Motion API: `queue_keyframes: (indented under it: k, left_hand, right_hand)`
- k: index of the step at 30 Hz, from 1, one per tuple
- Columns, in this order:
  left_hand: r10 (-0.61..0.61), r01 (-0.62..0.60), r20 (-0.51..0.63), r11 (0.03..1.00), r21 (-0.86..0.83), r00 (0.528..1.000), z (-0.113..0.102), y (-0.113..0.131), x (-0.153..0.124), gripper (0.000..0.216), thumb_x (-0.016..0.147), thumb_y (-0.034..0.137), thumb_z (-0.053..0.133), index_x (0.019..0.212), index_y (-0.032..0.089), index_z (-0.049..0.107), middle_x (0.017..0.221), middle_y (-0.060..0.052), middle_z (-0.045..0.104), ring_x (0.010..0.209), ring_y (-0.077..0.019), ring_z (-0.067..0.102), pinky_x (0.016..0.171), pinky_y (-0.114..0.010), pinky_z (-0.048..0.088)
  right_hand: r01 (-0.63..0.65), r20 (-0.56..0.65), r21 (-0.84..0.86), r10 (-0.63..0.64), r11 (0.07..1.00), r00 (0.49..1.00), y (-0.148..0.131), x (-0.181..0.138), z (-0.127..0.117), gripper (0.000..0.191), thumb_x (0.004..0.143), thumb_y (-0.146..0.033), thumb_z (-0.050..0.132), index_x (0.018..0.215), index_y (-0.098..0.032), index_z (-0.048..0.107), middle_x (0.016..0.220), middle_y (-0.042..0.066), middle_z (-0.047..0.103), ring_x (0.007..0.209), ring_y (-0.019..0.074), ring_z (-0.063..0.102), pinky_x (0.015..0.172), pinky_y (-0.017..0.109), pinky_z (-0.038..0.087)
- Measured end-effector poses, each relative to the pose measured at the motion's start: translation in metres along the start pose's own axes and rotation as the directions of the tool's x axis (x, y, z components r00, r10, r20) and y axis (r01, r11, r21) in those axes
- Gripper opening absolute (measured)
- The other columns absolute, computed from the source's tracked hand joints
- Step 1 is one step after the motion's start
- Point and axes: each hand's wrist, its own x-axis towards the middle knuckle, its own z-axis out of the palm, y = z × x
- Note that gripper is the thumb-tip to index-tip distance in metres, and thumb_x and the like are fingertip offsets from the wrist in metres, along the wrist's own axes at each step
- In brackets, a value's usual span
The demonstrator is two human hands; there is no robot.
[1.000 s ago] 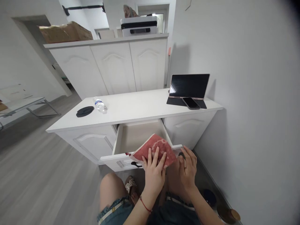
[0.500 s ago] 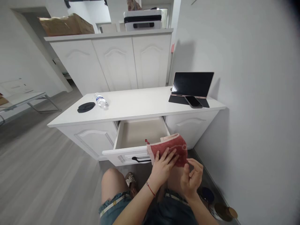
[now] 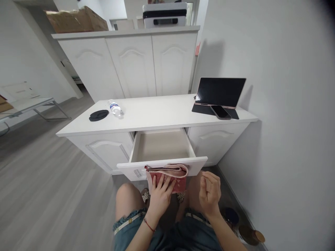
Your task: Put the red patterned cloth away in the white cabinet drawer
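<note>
A folded red and pink towel hangs just in front of the open drawer of a low white cabinet. My left hand grips the towel from the near side, fingers spread over the red face. My right hand hovers to the right of the towel, fingers loosely curled, holding nothing. The drawer's inside looks bare. My knees show below the hands.
On the cabinet top lie a black disc, a water bottle, a propped tablet and a phone. A taller white cabinet stands behind. A wall closes the right side; jars sit on the floor.
The towel has come down from over the drawer's right side to just below its front edge, folded more. My right hand has let go and drawn back.
</note>
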Motion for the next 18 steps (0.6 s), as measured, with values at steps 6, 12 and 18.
queue_keyframes:
  k: [6,12,18]
  left_hand:
    - [-0.06,0.06,-0.028,0.998,-0.011,0.998,-0.015,-0.029,-0.018,0.055,0.082,0.016,0.052,0.135,0.033,0.046,0.141,-0.005,0.046,0.136,-0.0314,0.027,0.109,-0.057,0.022]
    - [-0.294,0.276,-0.125,0.951,-0.142,0.948,-0.003,-0.063,-0.043,0.051,0.084,0.012,0.046,0.133,0.024,0.048,0.142,-0.008,0.043,0.139,-0.0294,0.021,0.111,-0.057,0.022]
    - [-0.684,0.589,-0.045,0.659,-0.468,0.729,0.035,-0.032,-0.048,0.049,0.09,0.022,0.038,0.139,0.021,0.039,0.153,-0.012,0.021,0.139,-0.0284,0.022,0.11,-0.05,0.028]
  right_hand:
    - [0.016,0.201,0.004,-0.017,1.0,0.979,-0.012,0.001,0.002,0.018,0.09,-0.02,0.047,0.106,-0.02,0.055,0.098,0.009,0.06,0.095,0.0213,0.057,0.083,0.042,0.05]
    - [0.063,0.397,0.11,-0.102,0.992,0.912,-0.019,-0.014,0.024,0.026,0.091,-0.016,0.043,0.113,-0.021,0.057,0.107,0.008,0.062,0.102,0.0196,0.057,0.088,0.038,0.049]
    - [0.126,0.619,0.093,-0.156,0.988,0.77,-0.037,-0.025,0.046,0.035,0.094,-0.02,0.04,0.127,-0.024,0.052,0.122,0.006,0.06,0.108,0.0203,0.055,0.09,0.039,0.046]
